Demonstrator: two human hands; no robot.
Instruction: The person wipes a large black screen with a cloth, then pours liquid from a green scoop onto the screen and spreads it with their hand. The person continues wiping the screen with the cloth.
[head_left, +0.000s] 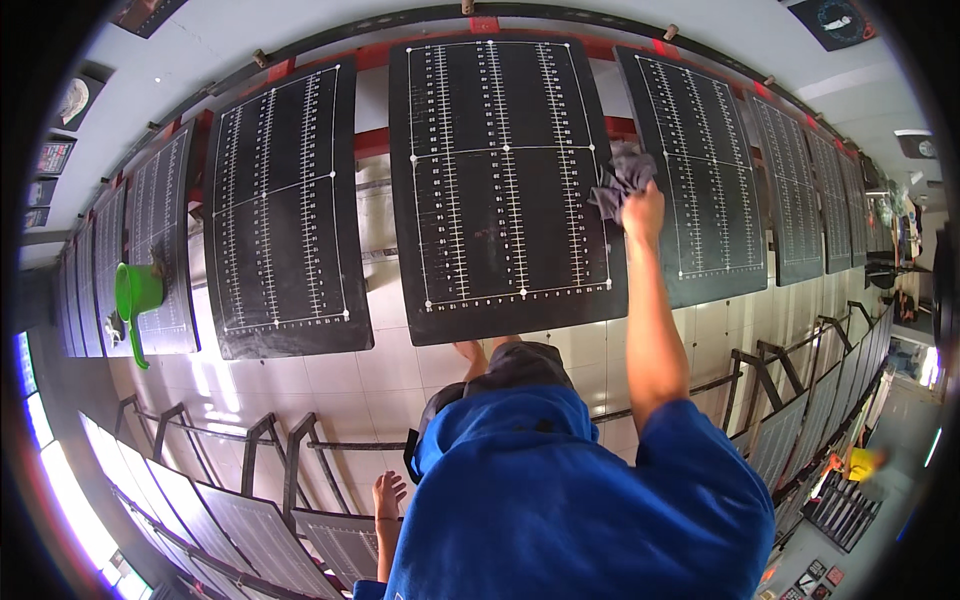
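Observation:
My right arm reaches forward, and my right hand [643, 214] is closed on a crumpled grey-purple cloth [626, 178]. The cloth lies at the right edge of a black board [470, 235] with white ruled lines, dots and tick scales, beside the gap to a similar black board [715, 235] on the right. Whether the cloth presses on the surface is hard to tell. Low at my left side hangs my left hand [388, 494], its fingers loosely bent and apart, holding nothing. It is away from the boards in front of me.
A row of similar boards [285, 220] runs left and right on a red and black frame. A green dipper [138, 290] stands on a board at the left. Behind me are black metal racks [262, 440] with more boards, over a pale tiled floor [380, 385].

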